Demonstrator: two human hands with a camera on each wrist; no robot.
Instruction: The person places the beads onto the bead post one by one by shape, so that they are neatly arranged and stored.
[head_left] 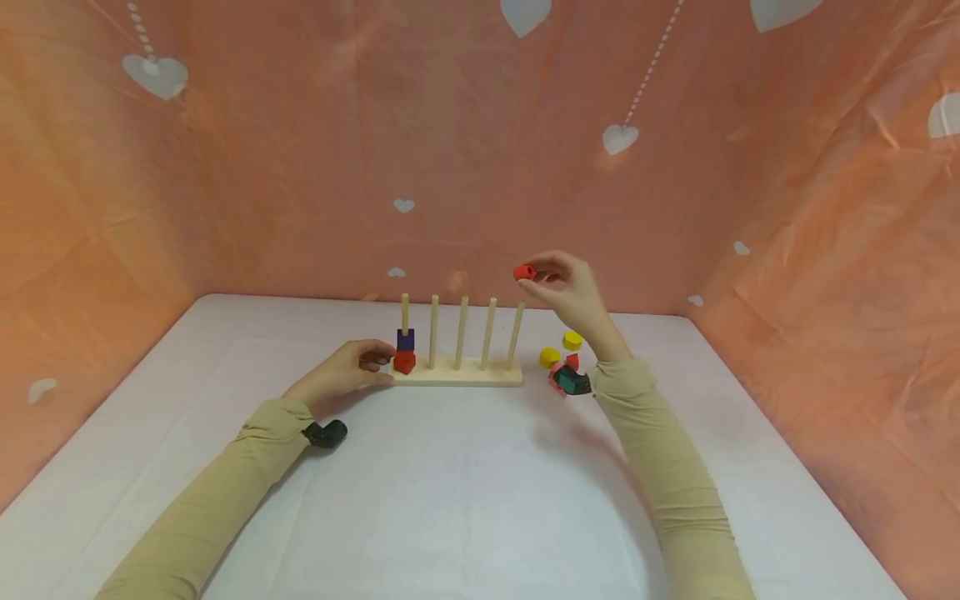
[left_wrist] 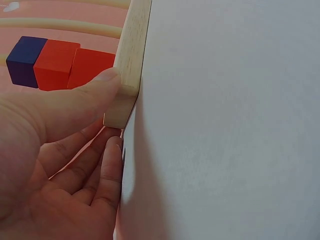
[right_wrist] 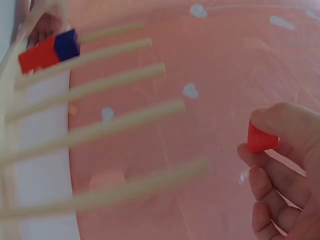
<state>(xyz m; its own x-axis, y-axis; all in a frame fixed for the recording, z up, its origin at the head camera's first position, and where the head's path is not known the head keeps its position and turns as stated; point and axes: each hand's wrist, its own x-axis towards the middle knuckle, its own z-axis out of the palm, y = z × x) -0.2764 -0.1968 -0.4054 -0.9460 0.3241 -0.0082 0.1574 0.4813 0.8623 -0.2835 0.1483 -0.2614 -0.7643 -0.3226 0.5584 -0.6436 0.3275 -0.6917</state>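
Note:
My left hand [head_left: 343, 368] grips the left end of a wooden peg stand [head_left: 457, 377], its thumb pressed on the base and the other fingers curled at the end. On the stand's leftmost peg, two red blocks [left_wrist: 56, 64] sit below a dark blue block [head_left: 406, 340]. The other pegs are bare. Raised above the stand's right end, my right hand [head_left: 567, 292] pinches a small red block [right_wrist: 261, 139] between thumb and fingers. That block is apart from the pegs, near the top of the rightmost peg [head_left: 517, 333] in the head view.
To the right of the stand lie two yellow blocks [head_left: 572, 341] and some red and pink blocks [head_left: 556, 377], partly hidden by the black right wrist camera [head_left: 576, 382]. A pink backdrop [head_left: 465, 150] with white hearts rises behind the white table [head_left: 450, 483].

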